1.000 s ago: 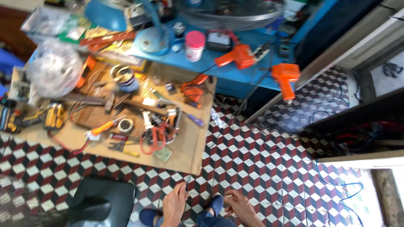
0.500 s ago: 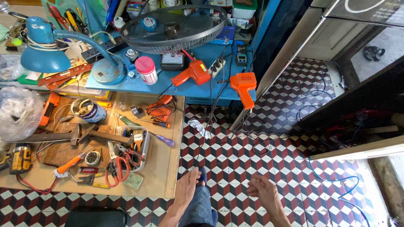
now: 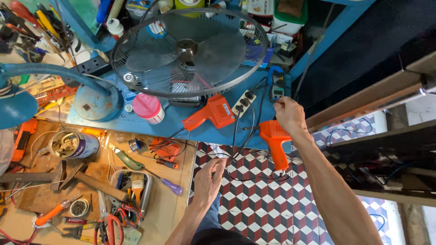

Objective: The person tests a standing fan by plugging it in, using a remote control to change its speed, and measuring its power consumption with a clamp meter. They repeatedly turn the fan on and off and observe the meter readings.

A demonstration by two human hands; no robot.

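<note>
Open passage is offered above the tiled floor (image 3: 254, 199) between the two forearms. Ahead, reach is blocked by the fan guard (image 3: 188, 50), and the blue surface (image 3: 204, 136) edge is crowded by two orange soldering guns (image 3: 213, 113) and trailing black cords (image 3: 238, 140).

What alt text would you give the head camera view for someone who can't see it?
Seen from above, a person's right hand reaches to the edge of a blue bench beside an orange heat gun, while the left hand hangs open over checkered floor. A fan and scattered tools crowd the benches.
</note>
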